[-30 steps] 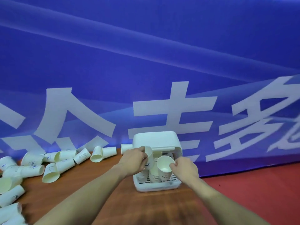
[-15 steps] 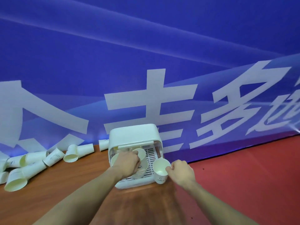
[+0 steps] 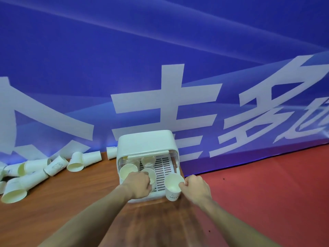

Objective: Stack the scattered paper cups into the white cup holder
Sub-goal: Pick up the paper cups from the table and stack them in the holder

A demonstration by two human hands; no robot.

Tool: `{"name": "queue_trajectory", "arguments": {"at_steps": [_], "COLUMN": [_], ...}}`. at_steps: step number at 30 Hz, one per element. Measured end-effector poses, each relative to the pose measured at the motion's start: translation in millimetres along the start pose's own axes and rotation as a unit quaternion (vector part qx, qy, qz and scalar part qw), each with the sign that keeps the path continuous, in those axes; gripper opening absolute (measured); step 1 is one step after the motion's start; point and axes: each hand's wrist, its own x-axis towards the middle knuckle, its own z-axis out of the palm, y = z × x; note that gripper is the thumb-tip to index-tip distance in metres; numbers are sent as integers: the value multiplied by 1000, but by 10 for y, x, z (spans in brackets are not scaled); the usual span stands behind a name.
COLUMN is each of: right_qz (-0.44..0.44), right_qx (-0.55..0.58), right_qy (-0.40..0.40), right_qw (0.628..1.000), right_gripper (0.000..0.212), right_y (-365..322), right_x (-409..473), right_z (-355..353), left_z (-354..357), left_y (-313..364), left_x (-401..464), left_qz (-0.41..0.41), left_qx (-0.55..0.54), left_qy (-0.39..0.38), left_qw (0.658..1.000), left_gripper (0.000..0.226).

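Note:
The white cup holder (image 3: 146, 143) stands on the wooden table's right end, its front open onto a slatted tray. Inside stand several paper cups, one at the front left (image 3: 127, 171) and others further back (image 3: 148, 160). My left hand (image 3: 138, 185) curls round a cup (image 3: 151, 173) in the tray's front middle. My right hand (image 3: 195, 188) pinches the rim of an upright paper cup (image 3: 173, 186) at the holder's front right corner. Scattered cups (image 3: 76, 162) lie on their sides at the table's left.
The brown wooden table (image 3: 74, 207) ends just right of the holder, and red floor (image 3: 267, 193) lies beyond. A blue banner with white characters (image 3: 160, 77) hangs close behind the table and holder.
My left hand has gone from the holder's top opening down to a cup in the front tray. My right hand has lowered its cup to the front right corner. The view shifted right.

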Motion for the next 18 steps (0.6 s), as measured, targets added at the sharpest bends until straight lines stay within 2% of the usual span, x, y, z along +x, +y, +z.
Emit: {"name": "queue_trajectory", "arguments": {"at_steps": [4, 11, 18], "right_qz": [-16, -59, -100], "right_qx": [-8, -5, -1], "right_qy": [9, 39, 52], "right_qw": [1000, 997, 994], "right_gripper": [33, 33, 37], "right_y": [-133, -533, -857], "right_x": [67, 184, 305], "right_z": [-73, -207, -206], "left_z": [-82, -380, -439], "left_y": [-90, -389, -690], "left_x": [-56, -281, -490], "left_qz": [-7, -31, -58], "left_qx": [-6, 8, -10], "left_qy": [12, 83, 102], "left_qw": [1000, 996, 993], "left_gripper": [45, 43, 45]}}
